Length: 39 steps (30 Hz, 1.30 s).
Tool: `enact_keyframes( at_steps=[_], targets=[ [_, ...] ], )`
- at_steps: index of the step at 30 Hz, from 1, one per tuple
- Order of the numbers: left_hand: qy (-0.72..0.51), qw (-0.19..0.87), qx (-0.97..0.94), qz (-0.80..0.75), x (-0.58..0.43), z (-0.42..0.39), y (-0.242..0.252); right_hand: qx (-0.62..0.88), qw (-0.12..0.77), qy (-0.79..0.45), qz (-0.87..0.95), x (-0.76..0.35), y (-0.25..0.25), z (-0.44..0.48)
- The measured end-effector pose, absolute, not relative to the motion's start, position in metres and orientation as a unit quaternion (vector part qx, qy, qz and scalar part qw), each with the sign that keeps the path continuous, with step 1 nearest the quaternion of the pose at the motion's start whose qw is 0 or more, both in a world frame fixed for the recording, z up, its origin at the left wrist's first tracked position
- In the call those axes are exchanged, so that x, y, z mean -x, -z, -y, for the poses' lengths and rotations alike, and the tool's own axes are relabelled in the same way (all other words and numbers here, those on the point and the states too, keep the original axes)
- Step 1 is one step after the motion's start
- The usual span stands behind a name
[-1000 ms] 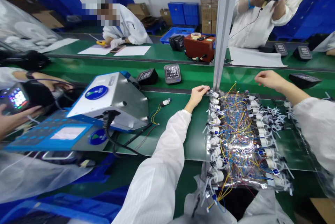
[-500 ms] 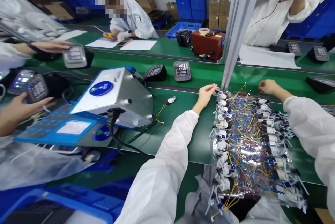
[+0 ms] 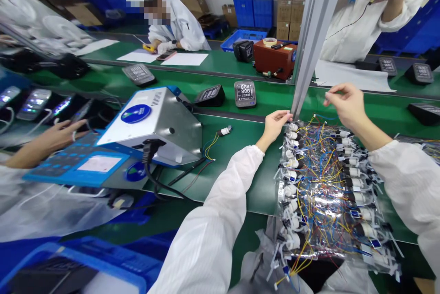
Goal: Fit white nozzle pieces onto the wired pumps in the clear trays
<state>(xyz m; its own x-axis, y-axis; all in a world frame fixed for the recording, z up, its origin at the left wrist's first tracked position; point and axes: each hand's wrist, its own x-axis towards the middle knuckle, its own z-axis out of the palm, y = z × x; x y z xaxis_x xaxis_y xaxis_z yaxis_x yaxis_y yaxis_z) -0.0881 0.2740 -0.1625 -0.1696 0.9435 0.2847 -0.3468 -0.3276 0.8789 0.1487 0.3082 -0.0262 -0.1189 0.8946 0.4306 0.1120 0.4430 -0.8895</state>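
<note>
A stack of small white-and-black cylindrical parts, like mini pumps, lies on clear plastic film before me, with tangled yellow, blue and red wires. My left hand is at the stack's far left corner, thumb and fingertips pinched together beside the nearest cylinder. What they pinch is too small to make out. Above the far right corner hovers my right hand, its thumb and forefinger pressed together and the other fingers curled. I cannot tell what, if anything, is between them.
A metal post rises just behind my left hand. Leftward lie one loose wired cylinder and a white-and-blue machine. Display monitors stand on the green belt. A co-worker's hand is at far left; other people sit opposite.
My right hand has risen and moved left from beyond the stack's far right corner. My left hand stays at its corner. A co-worker's monitor at left now rests on the belt, let go.
</note>
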Motion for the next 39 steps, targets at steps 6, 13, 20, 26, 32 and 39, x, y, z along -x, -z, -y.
enact_keyframes(
  at_steps=[6,13,20,26,32,39],
  targets=[
    [-0.681,0.459,-0.454,-0.346,0.083,-0.273,0.163,0.376,0.398,-0.413,0.728,-0.107,0.056,-0.284],
    [-0.666,0.448,-0.482,-0.35,0.082,-0.269,0.161,0.373,0.423,-0.466,0.682,-0.097,0.077,-0.286],
    [-0.66,0.432,-0.505,-0.351,0.083,-0.269,0.162,0.375,0.413,-0.5,0.662,-0.093,0.075,-0.283],
    [-0.644,0.412,-0.53,-0.367,0.084,-0.266,0.161,0.374,0.396,-0.479,0.689,-0.093,0.074,-0.281],
    [-0.644,0.4,-0.53,-0.379,0.081,-0.264,0.162,0.375,0.386,-0.442,0.718,-0.092,0.079,-0.286],
    [-0.666,0.423,-0.489,-0.371,0.08,-0.265,0.169,0.385,0.391,-0.428,0.719,-0.089,0.089,-0.288]
  ],
)
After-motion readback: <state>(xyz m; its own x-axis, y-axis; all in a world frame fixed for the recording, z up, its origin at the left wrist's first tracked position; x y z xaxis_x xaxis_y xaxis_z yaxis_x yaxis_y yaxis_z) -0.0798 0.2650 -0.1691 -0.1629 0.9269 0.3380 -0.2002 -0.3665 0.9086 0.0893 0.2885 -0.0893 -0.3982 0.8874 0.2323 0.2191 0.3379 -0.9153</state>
